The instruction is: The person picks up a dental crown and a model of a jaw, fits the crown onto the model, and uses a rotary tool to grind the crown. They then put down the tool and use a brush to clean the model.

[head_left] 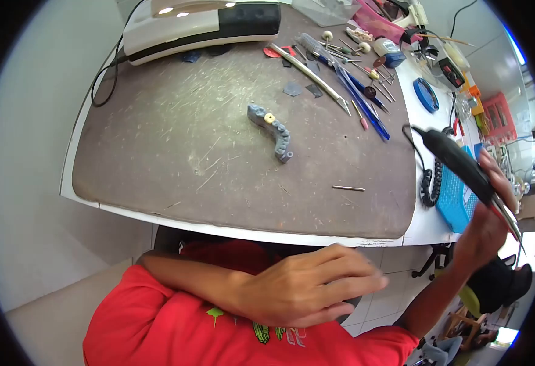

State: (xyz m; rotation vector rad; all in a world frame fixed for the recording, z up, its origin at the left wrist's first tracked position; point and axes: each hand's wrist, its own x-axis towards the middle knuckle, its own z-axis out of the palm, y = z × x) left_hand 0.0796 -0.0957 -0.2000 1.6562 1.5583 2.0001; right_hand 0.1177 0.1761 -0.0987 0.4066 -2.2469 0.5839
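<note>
On the right, my right hand [486, 229] is closed around a black rotary handpiece [456, 160]. Its thin metal tip points down and right, and a cord leaves its other end. My left hand [316, 287] hangs in front of the red shirt, below the bench edge, fingers stretched out and holding nothing. A grey dental model [276, 137] of a curved row of teeth lies mid-bench, apart from both hands. One pale yellow crown [269, 118] sits on it. Nearer the front edge lies a thin metal rod [348, 188].
A white and black machine [203, 30] stands at the back left. Burs and polishing tips [377, 73], a metal-handled knife [313, 76] and a blue pen [365, 104] lie back right. A coiled cord [430, 186] runs beside a blue basket [453, 204].
</note>
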